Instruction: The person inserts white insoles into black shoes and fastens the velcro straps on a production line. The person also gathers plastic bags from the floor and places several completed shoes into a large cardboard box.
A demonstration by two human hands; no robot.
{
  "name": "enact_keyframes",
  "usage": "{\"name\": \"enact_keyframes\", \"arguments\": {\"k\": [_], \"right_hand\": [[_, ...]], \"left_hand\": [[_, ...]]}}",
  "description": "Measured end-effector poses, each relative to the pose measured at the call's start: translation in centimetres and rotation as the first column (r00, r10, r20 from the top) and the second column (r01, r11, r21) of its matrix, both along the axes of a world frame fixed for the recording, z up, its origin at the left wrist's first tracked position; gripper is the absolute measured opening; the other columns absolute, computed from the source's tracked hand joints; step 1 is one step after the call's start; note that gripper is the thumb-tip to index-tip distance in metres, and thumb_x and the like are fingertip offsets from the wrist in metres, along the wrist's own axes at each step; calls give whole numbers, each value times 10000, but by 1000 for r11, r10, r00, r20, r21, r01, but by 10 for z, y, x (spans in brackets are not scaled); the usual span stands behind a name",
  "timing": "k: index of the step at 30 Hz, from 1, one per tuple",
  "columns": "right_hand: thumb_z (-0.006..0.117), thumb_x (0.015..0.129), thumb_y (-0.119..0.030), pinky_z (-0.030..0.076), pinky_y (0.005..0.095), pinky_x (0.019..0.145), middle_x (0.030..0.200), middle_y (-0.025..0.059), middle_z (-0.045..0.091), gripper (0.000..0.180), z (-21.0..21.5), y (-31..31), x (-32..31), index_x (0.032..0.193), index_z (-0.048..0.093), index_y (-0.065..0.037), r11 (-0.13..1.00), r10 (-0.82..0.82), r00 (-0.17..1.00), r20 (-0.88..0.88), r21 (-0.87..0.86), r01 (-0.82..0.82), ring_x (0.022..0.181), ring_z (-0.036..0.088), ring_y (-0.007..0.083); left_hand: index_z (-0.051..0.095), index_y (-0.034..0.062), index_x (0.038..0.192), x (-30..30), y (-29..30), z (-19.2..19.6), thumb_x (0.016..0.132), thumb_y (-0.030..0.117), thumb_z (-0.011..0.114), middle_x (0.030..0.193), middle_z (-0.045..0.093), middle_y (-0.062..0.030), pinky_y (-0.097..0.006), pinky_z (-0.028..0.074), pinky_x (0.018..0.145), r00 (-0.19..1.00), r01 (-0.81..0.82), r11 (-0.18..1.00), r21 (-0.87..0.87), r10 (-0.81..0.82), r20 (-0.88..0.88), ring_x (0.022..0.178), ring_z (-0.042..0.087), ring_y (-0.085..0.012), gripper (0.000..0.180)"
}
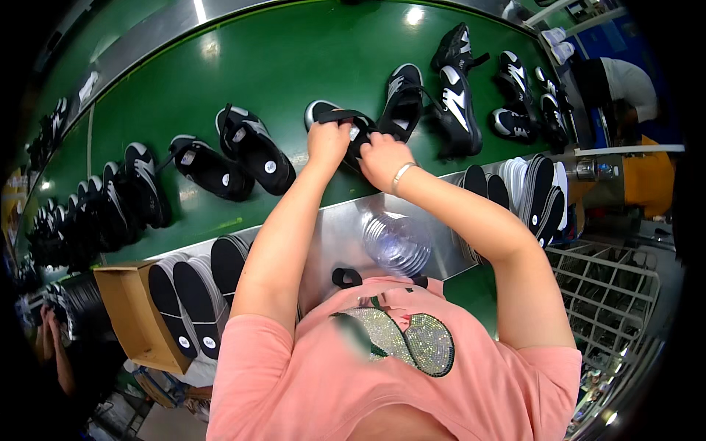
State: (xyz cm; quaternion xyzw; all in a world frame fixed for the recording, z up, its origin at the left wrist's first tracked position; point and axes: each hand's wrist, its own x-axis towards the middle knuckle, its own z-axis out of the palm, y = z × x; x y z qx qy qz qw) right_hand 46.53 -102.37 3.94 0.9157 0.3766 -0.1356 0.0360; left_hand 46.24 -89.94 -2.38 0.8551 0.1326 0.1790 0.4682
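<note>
A black and silver shoe (318, 110) lies on the green bench in front of me, its toe pointing away and its opening partly covered by my fingers. My left hand (328, 145) is closed on the left side of that opening, by the black strap. At the other side, my right hand (385, 160) grips the shoe's collar with curled fingers; their tips are partly hidden inside. Close to the right stands a similar shoe (402, 97). On the left, two shoes, a nearer one (254, 147) and a farther one (209, 169), hold black insoles with white round stickers.
More shoes stand along the green bench (294, 51), left (143, 184) and right (457, 110). Stacked insoles lie by a cardboard box (121, 312) and at the right edge (531, 195). Clear nested plastic pieces (397, 242) sit before me. A wire rack (603, 294) and a bending person (625, 84) are at right.
</note>
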Motion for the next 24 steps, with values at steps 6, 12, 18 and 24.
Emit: {"name": "enact_keyframes", "arguments": {"k": [6,12,18,24], "right_hand": [[573,697,-250,428,381,732,851,95,600,254,53,-24,-3,872,585,-67,957,45,999,-26,-284,-50,835,575,265],[528,704,-89,497,342,642,806,109,614,129,11,-4,2,765,635,-49,967,220,976,9,-134,-217,793,595,253],[528,691,-69,495,355,677,842,172,623,156,-15,19,28,779,648,-20,951,45,965,-259,-286,-121,796,615,271],[538,729,-150,496,340,696,968,123,613,260,-50,34,43,945,632,-39,748,180,883,-434,-522,-409,874,602,252]], "left_hand": [[612,108,796,-2,-6,-2,768,225,535,704,597,-160,-429,457,594,999,-38,999,8,38,-3,660,567,-362,143],[617,105,802,-2,-3,-2,753,205,551,725,608,-138,-396,462,618,999,-14,997,-73,11,-50,692,576,-341,129],[617,73,812,-4,0,-2,731,144,575,740,617,-122,-346,461,656,999,-10,956,-295,19,29,719,588,-307,116],[602,9,865,-9,2,5,715,13,534,808,626,-107,-285,465,695,998,11,928,-372,-31,-48,756,600,-209,165]]}}
